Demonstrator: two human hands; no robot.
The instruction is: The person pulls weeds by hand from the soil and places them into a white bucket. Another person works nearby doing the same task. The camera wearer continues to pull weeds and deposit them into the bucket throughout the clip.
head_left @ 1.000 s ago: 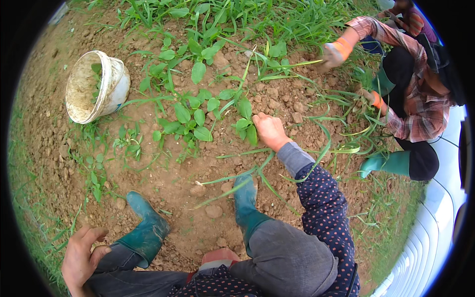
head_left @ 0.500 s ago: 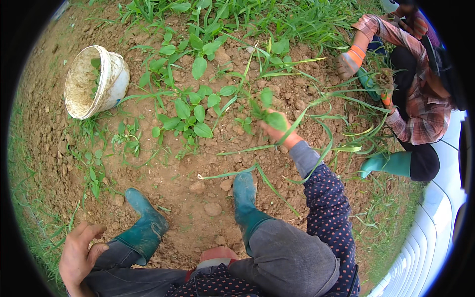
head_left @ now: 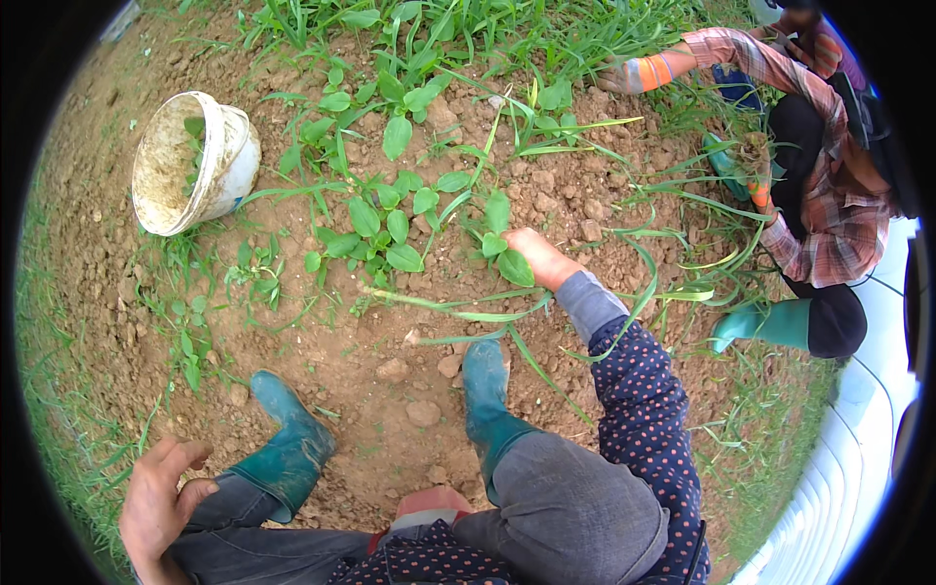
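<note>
My right hand (head_left: 538, 257) reaches forward to the soil, closed on a broad-leaved green seedling (head_left: 496, 239). Its fingertips are hidden behind the leaves, low against the ground. Just left of it grows a cluster of similar leafy plants (head_left: 375, 229), rooted in the dirt. Long grass blades (head_left: 478, 312) lie across the soil on the near side of this hand. My left hand (head_left: 161, 497) hovers by my left knee, fingers loosely bent, thumb apart, holding nothing.
A dirty white bucket (head_left: 207, 166) with some leaves inside leans at the left. My green boots (head_left: 285, 439) stand on the brown soil. At right, a co-worker in a plaid sleeve (head_left: 760, 58) reaches into grass. White plastic sheeting (head_left: 848, 468) borders the right edge.
My right hand has moved slightly left with the seedling, covering a small plant that showed before. Grass blades below it have shifted. The co-worker's hand has moved up and left. My left hand stays put.
</note>
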